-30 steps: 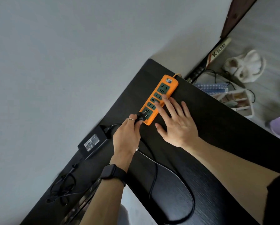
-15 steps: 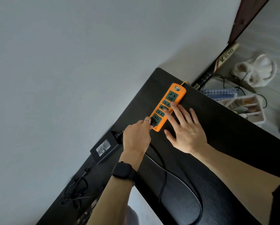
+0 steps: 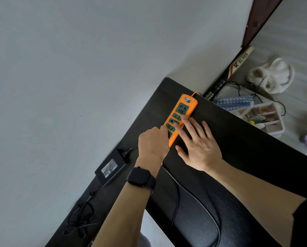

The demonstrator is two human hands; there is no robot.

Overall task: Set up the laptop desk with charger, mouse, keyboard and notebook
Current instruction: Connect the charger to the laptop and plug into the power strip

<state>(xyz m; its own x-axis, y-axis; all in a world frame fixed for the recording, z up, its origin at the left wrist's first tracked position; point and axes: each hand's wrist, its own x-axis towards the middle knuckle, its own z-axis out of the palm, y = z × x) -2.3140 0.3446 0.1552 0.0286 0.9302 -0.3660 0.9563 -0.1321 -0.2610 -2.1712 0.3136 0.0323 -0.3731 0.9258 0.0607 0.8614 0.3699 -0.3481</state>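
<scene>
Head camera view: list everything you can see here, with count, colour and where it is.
desk: one, black, against the grey wall
power strip: one, orange with green sockets, at the desk's far edge
charger brick: one, black, on the desk by the wall
charger cable: one, black, looping across the desk toward the person
thin cord: one, black, tangled at the desk's left end
lettered stick: one, black and cream, leaning in the corner
cloth bag: one, white, on the floor
organiser tray: one, white, beyond the desk
watch: one, black, left wrist
left hand: curled over the hidden charger plug at the strip's near end
right hand: flat, fingers on the strip
</scene>
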